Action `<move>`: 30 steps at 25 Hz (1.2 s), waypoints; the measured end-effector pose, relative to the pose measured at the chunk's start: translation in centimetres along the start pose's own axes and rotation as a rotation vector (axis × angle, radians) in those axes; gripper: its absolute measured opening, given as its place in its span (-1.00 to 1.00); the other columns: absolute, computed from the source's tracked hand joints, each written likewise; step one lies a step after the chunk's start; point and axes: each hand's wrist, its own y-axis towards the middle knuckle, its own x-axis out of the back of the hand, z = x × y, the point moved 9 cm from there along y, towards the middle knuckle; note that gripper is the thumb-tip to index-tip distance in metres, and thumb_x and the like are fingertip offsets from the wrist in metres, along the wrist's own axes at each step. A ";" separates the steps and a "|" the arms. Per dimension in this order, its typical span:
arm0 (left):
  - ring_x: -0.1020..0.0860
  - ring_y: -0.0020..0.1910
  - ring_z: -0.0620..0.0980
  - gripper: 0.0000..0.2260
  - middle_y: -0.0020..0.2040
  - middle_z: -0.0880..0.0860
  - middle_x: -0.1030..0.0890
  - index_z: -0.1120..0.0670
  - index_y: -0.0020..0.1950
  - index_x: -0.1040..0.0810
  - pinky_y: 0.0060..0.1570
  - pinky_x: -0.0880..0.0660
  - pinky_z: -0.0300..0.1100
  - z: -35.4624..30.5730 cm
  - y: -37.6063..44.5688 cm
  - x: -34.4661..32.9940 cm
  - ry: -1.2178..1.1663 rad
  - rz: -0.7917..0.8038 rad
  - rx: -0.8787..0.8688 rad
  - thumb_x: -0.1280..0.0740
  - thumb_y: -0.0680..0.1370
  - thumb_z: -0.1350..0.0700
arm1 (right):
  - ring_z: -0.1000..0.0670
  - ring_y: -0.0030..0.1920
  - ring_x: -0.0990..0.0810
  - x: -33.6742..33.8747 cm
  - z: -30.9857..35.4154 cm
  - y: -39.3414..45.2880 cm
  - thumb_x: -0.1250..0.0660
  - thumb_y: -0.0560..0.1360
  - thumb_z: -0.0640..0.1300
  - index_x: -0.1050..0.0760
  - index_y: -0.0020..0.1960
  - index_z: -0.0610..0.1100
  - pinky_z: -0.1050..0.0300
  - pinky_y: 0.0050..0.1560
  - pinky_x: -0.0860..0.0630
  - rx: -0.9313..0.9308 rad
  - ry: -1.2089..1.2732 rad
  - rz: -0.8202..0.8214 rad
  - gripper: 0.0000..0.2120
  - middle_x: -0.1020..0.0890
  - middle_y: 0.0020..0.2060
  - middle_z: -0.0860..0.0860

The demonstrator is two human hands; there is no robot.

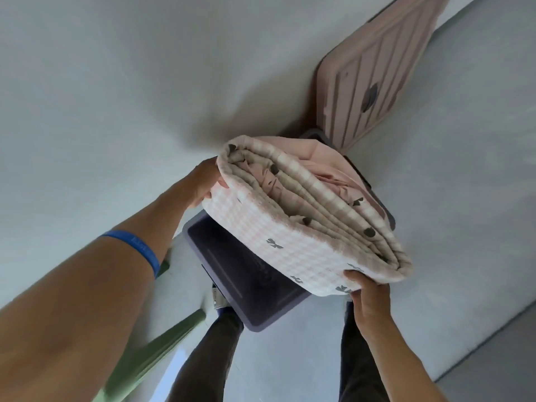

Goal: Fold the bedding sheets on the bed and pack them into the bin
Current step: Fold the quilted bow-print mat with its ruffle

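You hold the folded sheet bundle (307,216) between both hands: left hand (203,184) grips its far end, right hand (368,297) its near corner, keeping folds stacked. Open bin (261,320) lies directly beneath; lid (377,74) beyond, aside.

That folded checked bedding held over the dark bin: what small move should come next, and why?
Probably lower the folded bedding straight down into the bin: both the left hand and right hand grip its ends, and it sits above the open bin.
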 end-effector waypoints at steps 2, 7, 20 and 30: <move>-0.51 0.04 0.00 -0.69 0.11 0.02 -0.64 -0.16 0.08 -0.61 0.12 -0.44 0.03 -0.1 2.4 -0.1 0.073 0.034 -0.024 -0.21 0.41 -0.08 | -0.14 0.25 -0.58 -0.8 -4.8 0.2 -0.34 0.37 -0.53 -0.48 0.34 -0.07 -0.13 0.13 -0.55 -0.032 0.086 -0.065 -0.38 -0.61 0.25 -0.07; -0.49 0.12 0.11 -0.57 0.14 0.12 -0.60 0.01 0.15 -0.55 0.11 -0.46 0.01 -0.9 7.2 -4.0 0.254 0.172 -0.127 -0.25 0.37 0.37 | -0.22 0.30 -0.53 -0.2 -13.8 1.1 -0.30 0.39 -0.50 -0.56 0.20 -0.05 -0.10 0.10 -0.52 -0.146 0.207 -0.197 -0.50 -0.62 0.14 -0.08; -0.55 -0.15 0.03 -0.77 -0.21 -0.03 -0.59 -0.02 -0.11 -0.53 -0.30 -0.47 -0.23 7.9 1.9 -1.4 0.012 -0.068 -0.061 -0.18 0.60 0.26 | -0.09 0.13 -0.63 0.7 -7.8 0.2 -0.40 0.30 -0.51 -0.59 0.15 -0.06 -0.07 0.07 -0.57 0.012 -0.153 -0.240 -0.47 -0.68 0.06 -0.02; -0.50 0.13 0.20 -0.88 0.05 0.09 -0.56 0.06 -0.20 -0.44 0.18 -0.44 0.29 22.3 -3.8 -11.2 -0.968 -0.248 0.624 -0.21 0.51 0.06 | -0.01 -0.18 -0.58 -15.2 11.7 7.8 -0.37 0.26 0.03 -0.50 -0.03 0.05 0.09 -0.15 -0.45 0.394 -1.223 0.128 -0.71 -0.60 -0.22 0.10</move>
